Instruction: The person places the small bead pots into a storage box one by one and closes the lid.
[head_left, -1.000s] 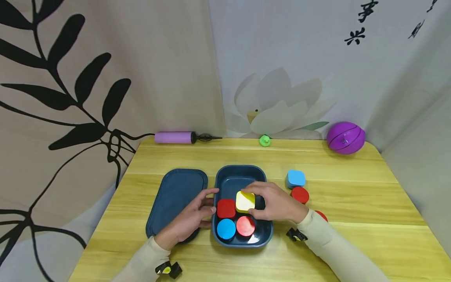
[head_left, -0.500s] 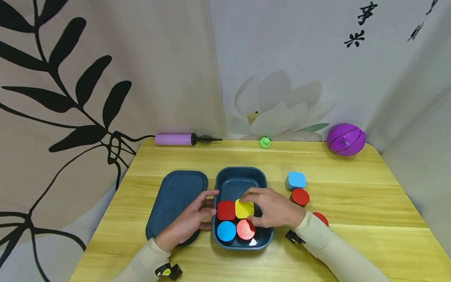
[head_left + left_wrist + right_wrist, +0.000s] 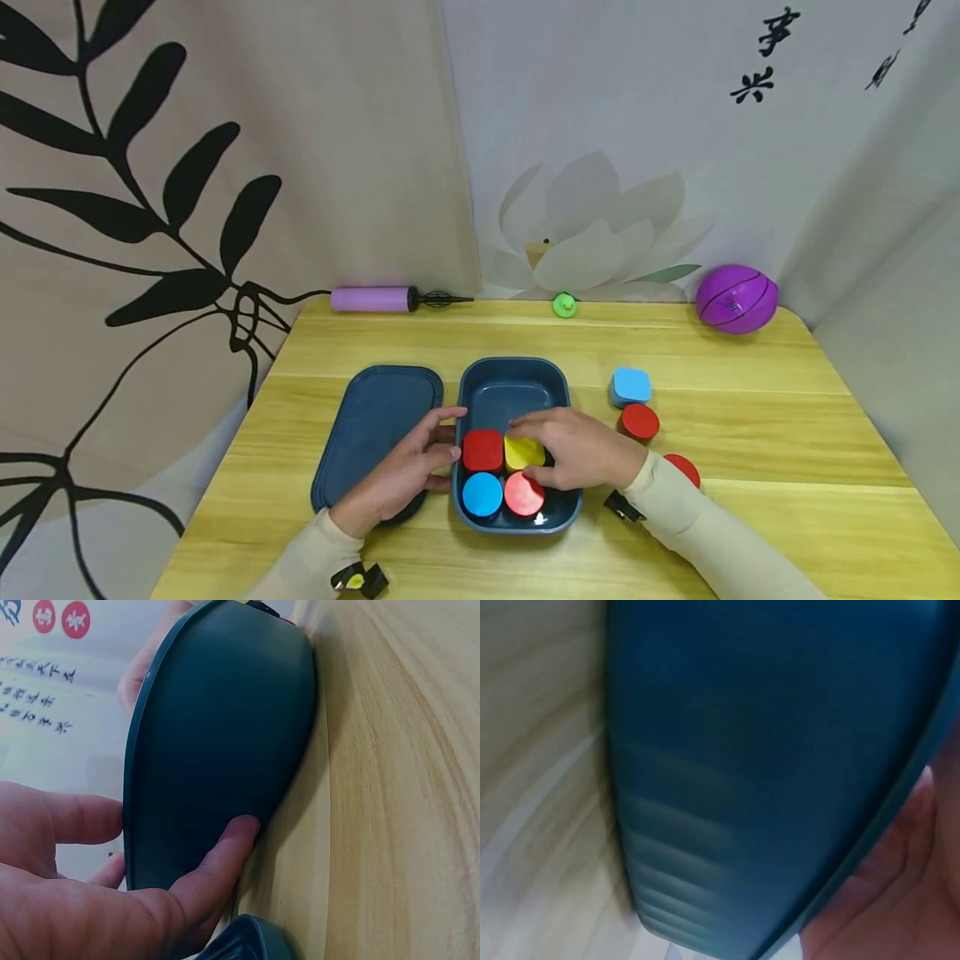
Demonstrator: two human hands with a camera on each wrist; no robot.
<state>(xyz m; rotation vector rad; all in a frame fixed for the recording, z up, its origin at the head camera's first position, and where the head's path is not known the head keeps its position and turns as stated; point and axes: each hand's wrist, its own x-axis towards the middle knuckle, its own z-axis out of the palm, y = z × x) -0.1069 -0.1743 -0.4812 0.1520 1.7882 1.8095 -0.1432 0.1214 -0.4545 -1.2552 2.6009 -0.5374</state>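
A dark blue rectangular box (image 3: 517,392) sits at the middle of the table. My right hand (image 3: 581,450) reaches over its right wall and pinches a yellow square block (image 3: 524,452) between thumb and fingers. Beside that block lie a red square block (image 3: 483,451), a blue round block (image 3: 482,495) and a red round block (image 3: 524,494). My left hand (image 3: 416,462) touches the box's left side with fairly straight fingers. In the left wrist view, a fingertip (image 3: 244,826) rests against the outer wall. The right wrist view shows mostly the box's outer wall (image 3: 765,765).
A dark blue lid (image 3: 382,417) lies left of the box, partly under my left hand. To the right are a blue square block (image 3: 630,387) and two red round blocks (image 3: 639,422). A purple pump (image 3: 371,299), green duck (image 3: 565,305) and purple ball (image 3: 737,299) line the back.
My right hand has lowered the yellow block into the box, to the right of the red square block, and settled over it. My left hand has stayed at the box's side.
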